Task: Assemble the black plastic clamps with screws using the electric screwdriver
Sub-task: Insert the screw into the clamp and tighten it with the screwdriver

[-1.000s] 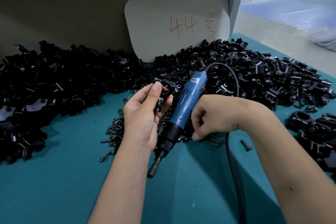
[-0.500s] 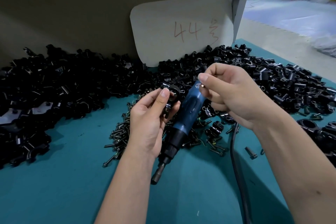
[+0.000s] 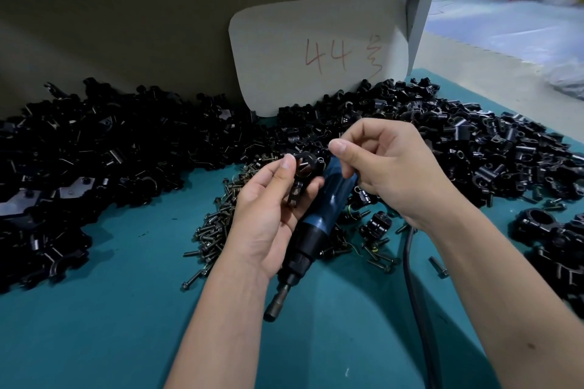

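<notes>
Two bare hands work above a teal table (image 3: 94, 325). The left hand (image 3: 268, 218) holds one black plastic clamp (image 3: 301, 175), thumb curled over the ring part and fingers curled behind it, so the clamp sits raised above the table just left of the screwdriver's upper body. The right hand (image 3: 388, 167) is just beside the clamp to the right, its thumb and forefinger drawn together at the tips near the clamp's ring; whether a screw sits between them is too small to tell, and the other fingers curl loosely underneath. One electric screwdriver (image 3: 319, 224), blue-bodied with a black collar and a metal nose, lies tilted on the table between the two wrists, nose toward the person, and neither hand grips it. One black cable (image 3: 414, 287) runs from under the right wrist toward the bottom edge. A loose heap of dark screws (image 3: 218, 230) lies under and left of the left hand, far too many to count, with several strays to the right of the screwdriver. Black clamp parts lie in two great heaps, one on the left (image 3: 94, 148) and one on the right (image 3: 474, 148), uncountable; a smaller group (image 3: 556, 237) sits at the right edge. One pale board (image 3: 316, 50) marked "44" in red leans on the wall behind
</notes>
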`<state>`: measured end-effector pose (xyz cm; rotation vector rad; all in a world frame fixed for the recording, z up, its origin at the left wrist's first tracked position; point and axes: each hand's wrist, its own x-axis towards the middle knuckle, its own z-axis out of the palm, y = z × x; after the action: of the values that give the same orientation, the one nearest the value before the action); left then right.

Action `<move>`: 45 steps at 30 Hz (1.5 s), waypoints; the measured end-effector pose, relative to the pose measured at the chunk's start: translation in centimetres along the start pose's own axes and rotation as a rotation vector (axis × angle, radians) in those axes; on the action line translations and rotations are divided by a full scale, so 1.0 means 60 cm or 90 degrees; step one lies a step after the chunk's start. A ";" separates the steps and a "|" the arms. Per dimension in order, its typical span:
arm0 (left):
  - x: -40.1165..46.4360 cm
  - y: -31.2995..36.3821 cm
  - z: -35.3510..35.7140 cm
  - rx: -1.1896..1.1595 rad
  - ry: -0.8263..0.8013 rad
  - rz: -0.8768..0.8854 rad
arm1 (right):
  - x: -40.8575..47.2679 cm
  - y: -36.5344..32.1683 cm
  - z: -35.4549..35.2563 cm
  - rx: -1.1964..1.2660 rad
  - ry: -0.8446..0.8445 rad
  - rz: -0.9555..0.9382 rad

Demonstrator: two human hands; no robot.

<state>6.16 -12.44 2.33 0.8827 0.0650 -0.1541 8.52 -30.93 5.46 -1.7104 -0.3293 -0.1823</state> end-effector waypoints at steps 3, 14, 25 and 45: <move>0.001 0.000 0.000 -0.008 -0.014 -0.020 | 0.000 0.003 0.003 0.031 0.000 0.015; -0.001 -0.005 0.001 -0.006 -0.004 -0.021 | -0.003 0.004 -0.003 0.025 -0.041 0.017; 0.005 -0.009 -0.005 0.010 -0.011 -0.026 | -0.003 0.008 -0.002 0.053 -0.019 0.030; 0.006 -0.012 -0.001 -0.021 -0.043 -0.012 | -0.006 0.005 0.015 0.042 0.002 0.002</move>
<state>6.41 -12.87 1.71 0.8431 0.0124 -0.1992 8.23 -30.15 4.91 -1.6448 -0.3261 -0.1701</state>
